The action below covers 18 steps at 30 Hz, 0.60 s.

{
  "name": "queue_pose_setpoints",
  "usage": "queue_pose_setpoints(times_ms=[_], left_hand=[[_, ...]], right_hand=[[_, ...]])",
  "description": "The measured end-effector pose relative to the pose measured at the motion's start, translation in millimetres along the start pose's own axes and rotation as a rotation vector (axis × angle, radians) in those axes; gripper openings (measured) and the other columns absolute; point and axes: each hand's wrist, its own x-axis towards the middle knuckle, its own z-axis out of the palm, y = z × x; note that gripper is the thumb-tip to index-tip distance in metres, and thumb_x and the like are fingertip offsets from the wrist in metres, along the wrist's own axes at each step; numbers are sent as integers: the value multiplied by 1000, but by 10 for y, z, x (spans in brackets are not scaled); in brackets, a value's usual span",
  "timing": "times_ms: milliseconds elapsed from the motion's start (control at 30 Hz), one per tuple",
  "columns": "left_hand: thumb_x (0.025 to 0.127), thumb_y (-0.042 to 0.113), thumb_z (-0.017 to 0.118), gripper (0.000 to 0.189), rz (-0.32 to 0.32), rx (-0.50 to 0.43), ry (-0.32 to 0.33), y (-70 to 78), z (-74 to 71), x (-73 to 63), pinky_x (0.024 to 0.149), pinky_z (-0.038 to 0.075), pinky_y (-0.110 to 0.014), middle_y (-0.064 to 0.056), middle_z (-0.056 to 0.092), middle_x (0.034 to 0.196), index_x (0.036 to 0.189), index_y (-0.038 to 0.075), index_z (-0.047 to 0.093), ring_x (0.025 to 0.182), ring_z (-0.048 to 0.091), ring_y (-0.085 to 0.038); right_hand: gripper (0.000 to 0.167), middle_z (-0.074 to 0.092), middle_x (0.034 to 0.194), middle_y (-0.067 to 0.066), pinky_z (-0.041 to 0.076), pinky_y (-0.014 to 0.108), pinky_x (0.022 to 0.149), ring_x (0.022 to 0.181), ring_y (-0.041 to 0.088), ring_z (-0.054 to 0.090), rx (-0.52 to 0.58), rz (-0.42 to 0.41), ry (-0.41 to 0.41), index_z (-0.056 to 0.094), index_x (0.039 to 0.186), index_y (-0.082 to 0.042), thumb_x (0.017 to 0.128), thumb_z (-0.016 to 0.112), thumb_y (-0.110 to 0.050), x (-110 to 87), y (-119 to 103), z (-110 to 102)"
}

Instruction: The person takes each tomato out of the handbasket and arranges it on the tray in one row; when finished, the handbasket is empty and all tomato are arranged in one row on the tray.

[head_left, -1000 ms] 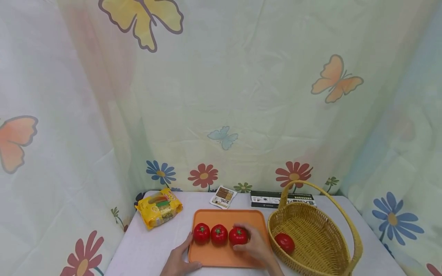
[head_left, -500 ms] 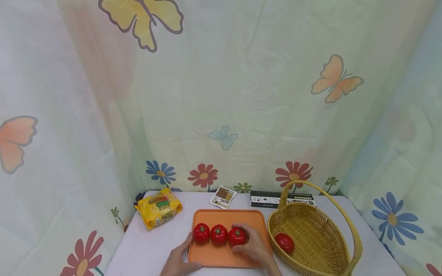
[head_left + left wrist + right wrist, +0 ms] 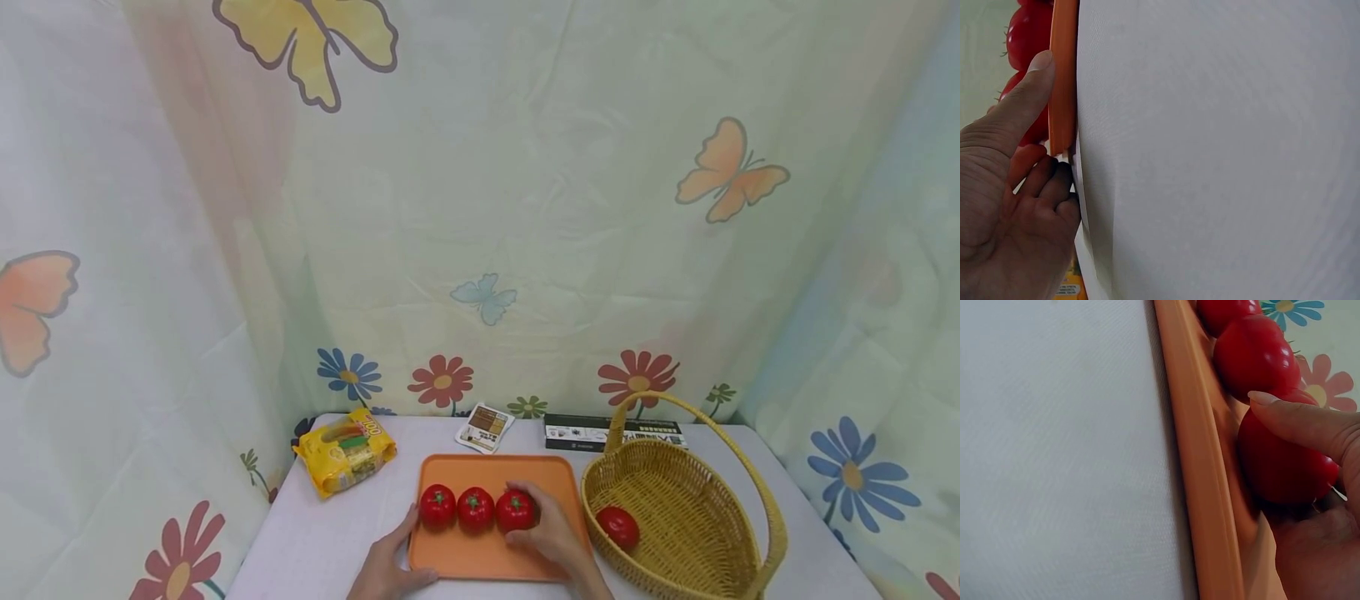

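Row of glossy, round tomatoes (image 3: 476, 510); smooth orange tray (image 3: 476, 560)
Right grip (image 3: 552, 529) curled part-open round right-end tomato (image 3: 513, 512); left grip (image 3: 386, 563) spread wide, thumb touching the tray's front wall.

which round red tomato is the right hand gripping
The rightmost red tomato on the rectangular orange tray; the right hand curls round it. The left tomato and middle tomato there sit outside its grip; the fourth tomato lies in the woven yellow basket.

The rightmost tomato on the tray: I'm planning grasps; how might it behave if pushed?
The tomato would probably roll, being rounded, though the rimmed tray could stop it. Being glossy, it may be slippery. It's likely firm: gripped by the right hand, it shows no dent.
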Motion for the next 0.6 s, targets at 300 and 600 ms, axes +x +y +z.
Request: queue_pose_setpoints(times_ms=[300, 600], left_hand=[[76, 42, 98, 115, 7, 20, 2, 29, 3, -7, 117, 38, -77, -17, 42, 170, 168, 11, 37, 153, 35, -56], [78, 39, 97, 115, 7, 19, -3, 47, -1, -18, 114, 40, -79, -19, 42, 169, 169, 10, 34, 152, 35, -59]], right_hand=[[83, 67, 142, 19, 36, 75, 121, 142, 51, 52, -23, 7, -11, 63, 143, -1, 68, 99, 0, 30, 41, -1], [92, 66, 145, 19, 33, 72, 125, 144, 50, 51, 30, 12, -17, 59, 147, 1, 64, 100, 2, 30, 30, -14]])
